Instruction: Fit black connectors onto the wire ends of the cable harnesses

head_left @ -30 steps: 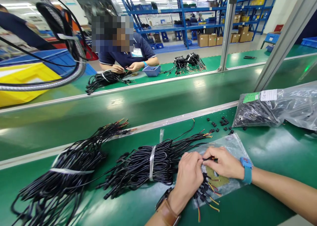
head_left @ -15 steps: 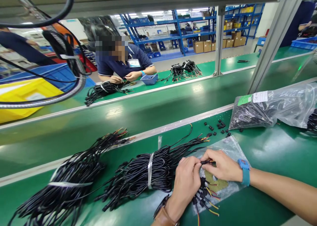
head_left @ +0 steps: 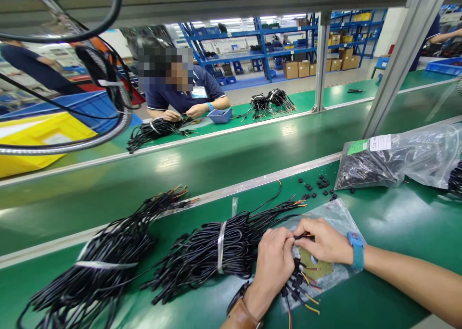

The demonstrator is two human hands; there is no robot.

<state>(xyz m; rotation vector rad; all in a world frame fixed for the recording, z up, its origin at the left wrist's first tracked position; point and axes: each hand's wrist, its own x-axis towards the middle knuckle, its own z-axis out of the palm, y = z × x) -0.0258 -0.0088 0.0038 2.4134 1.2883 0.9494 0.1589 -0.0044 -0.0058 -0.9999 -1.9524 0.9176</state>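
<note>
My left hand and my right hand meet above a clear plastic bag, fingertips nearly touching. Both pinch a black cable end, with orange-yellow wire ends poking out at the right fingers; most of it is hidden by the fingers. Below the hands, several black connectors with red and yellow wire tails lie on the bag. A yellowish-green patch shows under my right hand. Left of my hands lies a bundle of black cables tied with a white band, its wire ends pointing right.
A second tied cable bundle lies at the left. Small black plastic pieces are scattered near a large clear bag of black parts. A metal post rises at the right. Across the line a co-worker handles cables beside a blue bin.
The whole view has shifted slightly. My hands keep their grip on the cable end with hardly any visible movement between the frames.
</note>
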